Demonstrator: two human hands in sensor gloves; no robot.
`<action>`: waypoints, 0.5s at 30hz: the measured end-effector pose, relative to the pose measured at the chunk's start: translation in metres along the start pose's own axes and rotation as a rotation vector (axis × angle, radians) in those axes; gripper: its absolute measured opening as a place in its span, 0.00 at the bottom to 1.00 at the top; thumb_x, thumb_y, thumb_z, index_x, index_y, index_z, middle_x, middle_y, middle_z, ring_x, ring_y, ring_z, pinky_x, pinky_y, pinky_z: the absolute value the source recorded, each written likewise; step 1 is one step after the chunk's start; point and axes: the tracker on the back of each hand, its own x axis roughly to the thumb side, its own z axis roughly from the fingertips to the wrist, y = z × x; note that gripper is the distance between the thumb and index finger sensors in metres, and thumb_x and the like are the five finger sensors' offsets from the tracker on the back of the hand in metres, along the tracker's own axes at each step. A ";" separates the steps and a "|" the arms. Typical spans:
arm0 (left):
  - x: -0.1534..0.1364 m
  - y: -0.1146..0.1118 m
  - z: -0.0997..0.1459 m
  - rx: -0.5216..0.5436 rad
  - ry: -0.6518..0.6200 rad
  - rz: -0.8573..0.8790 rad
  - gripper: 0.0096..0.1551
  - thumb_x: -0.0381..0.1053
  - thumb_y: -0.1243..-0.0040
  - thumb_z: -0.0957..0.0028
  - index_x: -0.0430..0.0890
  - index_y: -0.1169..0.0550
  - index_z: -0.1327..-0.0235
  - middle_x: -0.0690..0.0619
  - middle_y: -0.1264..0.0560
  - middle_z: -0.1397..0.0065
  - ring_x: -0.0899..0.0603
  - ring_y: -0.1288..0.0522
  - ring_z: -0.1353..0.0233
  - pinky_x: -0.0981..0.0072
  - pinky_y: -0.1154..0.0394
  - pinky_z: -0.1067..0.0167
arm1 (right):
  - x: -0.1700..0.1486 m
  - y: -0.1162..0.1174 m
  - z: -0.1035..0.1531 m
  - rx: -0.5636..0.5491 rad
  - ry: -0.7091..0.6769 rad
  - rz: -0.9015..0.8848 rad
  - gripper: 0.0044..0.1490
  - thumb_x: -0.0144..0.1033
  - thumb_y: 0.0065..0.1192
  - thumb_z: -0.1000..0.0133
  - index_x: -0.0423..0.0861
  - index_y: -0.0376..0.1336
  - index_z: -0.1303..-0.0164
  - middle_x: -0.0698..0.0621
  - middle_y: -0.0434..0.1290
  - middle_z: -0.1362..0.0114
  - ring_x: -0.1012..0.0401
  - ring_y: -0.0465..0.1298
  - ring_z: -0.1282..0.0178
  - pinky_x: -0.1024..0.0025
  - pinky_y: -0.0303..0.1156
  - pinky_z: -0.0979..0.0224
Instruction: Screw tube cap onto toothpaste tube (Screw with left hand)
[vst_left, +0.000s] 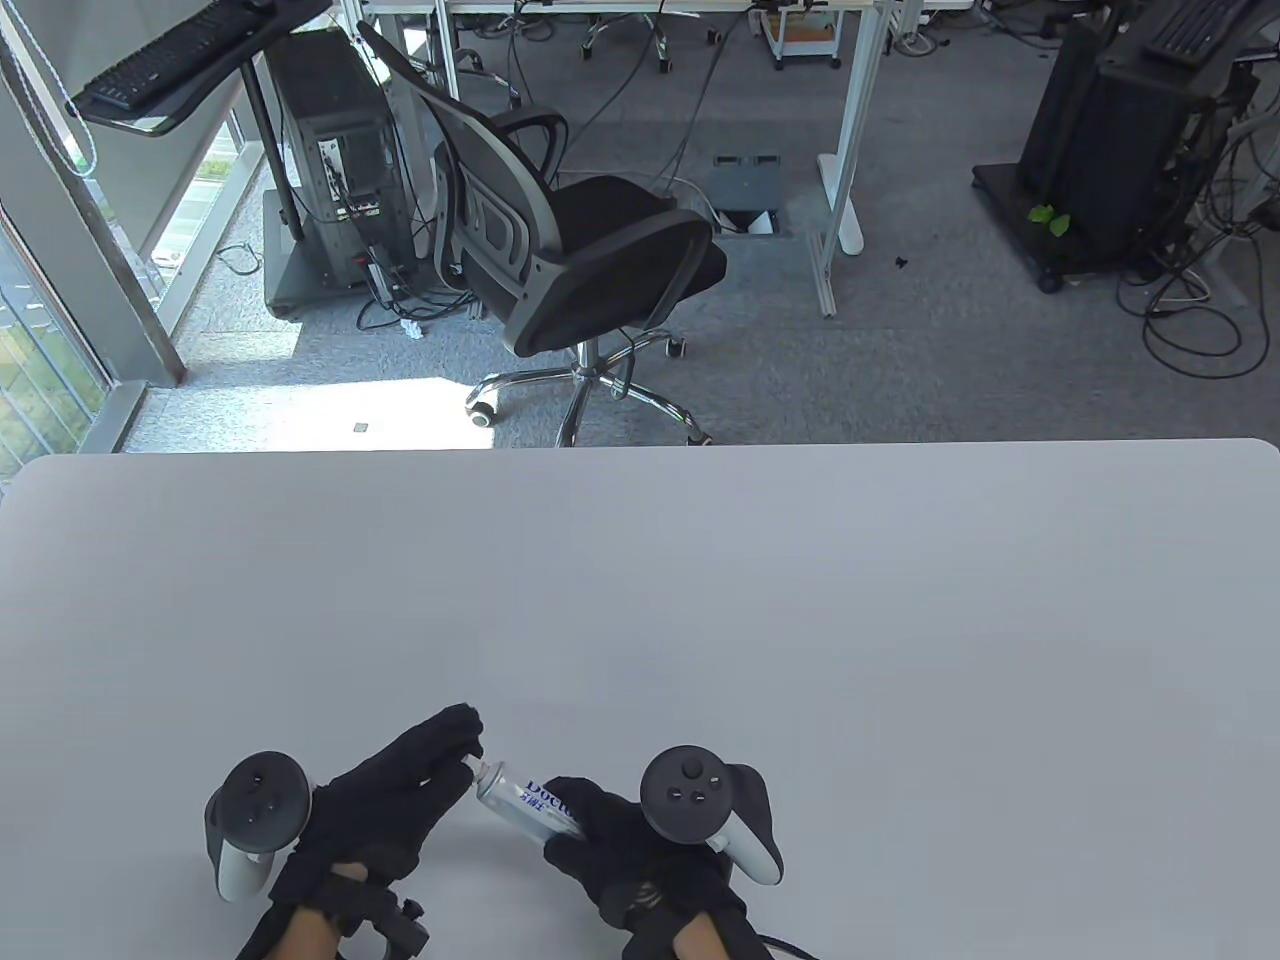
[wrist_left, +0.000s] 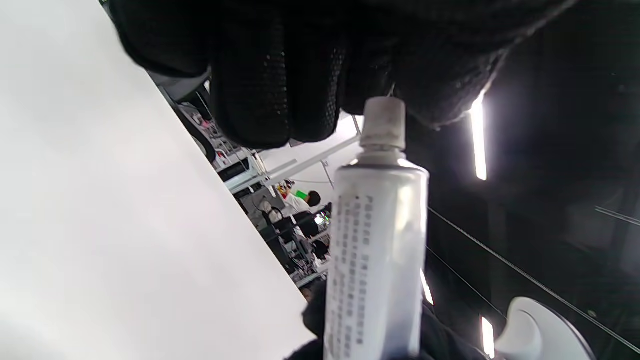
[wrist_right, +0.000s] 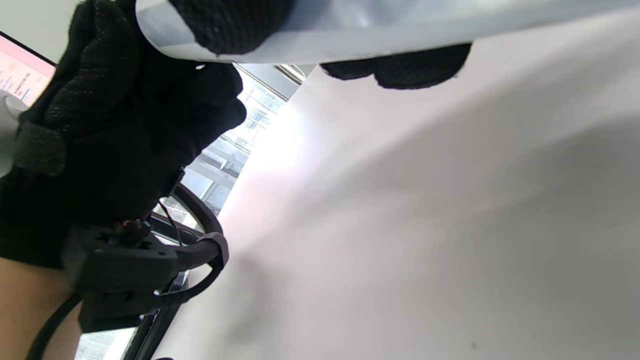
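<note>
A white toothpaste tube (vst_left: 522, 797) with blue lettering is held just above the table (vst_left: 700, 600) near its front edge. My right hand (vst_left: 600, 840) grips the tube's body; its fingers (wrist_right: 230, 20) wrap around the tube (wrist_right: 350, 30). The tube's neck points left and away. A small white cap (wrist_left: 384, 122) sits on the neck of the tube (wrist_left: 375, 260). My left hand (vst_left: 455, 755) pinches the cap (vst_left: 470, 765) with its fingertips (wrist_left: 280, 90). How far the cap is threaded on cannot be told.
The white table spreads wide behind and beside the hands. A black office chair (vst_left: 590, 250) stands on the floor beyond the table's far edge. My left hand and its wrist mount (wrist_right: 125, 115) show at the left of the right wrist view.
</note>
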 end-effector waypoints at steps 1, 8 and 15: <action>-0.001 0.001 0.000 0.011 0.008 -0.022 0.33 0.64 0.41 0.40 0.51 0.27 0.24 0.47 0.22 0.31 0.41 0.20 0.39 0.38 0.31 0.34 | 0.000 0.000 0.000 0.000 0.000 0.003 0.33 0.31 0.60 0.37 0.47 0.53 0.22 0.33 0.61 0.26 0.32 0.63 0.29 0.28 0.57 0.31; 0.002 0.002 -0.002 -0.048 -0.022 -0.024 0.25 0.54 0.39 0.40 0.51 0.23 0.30 0.48 0.20 0.36 0.43 0.18 0.42 0.39 0.29 0.34 | 0.001 0.002 0.000 0.007 0.007 0.029 0.33 0.33 0.59 0.37 0.47 0.53 0.22 0.33 0.61 0.26 0.32 0.63 0.29 0.28 0.57 0.31; -0.003 0.004 0.000 0.000 0.010 -0.022 0.33 0.65 0.39 0.41 0.50 0.24 0.27 0.48 0.20 0.36 0.42 0.19 0.42 0.38 0.31 0.34 | 0.000 0.002 0.000 0.005 0.012 0.023 0.33 0.31 0.60 0.37 0.47 0.53 0.22 0.33 0.61 0.26 0.32 0.63 0.29 0.28 0.57 0.31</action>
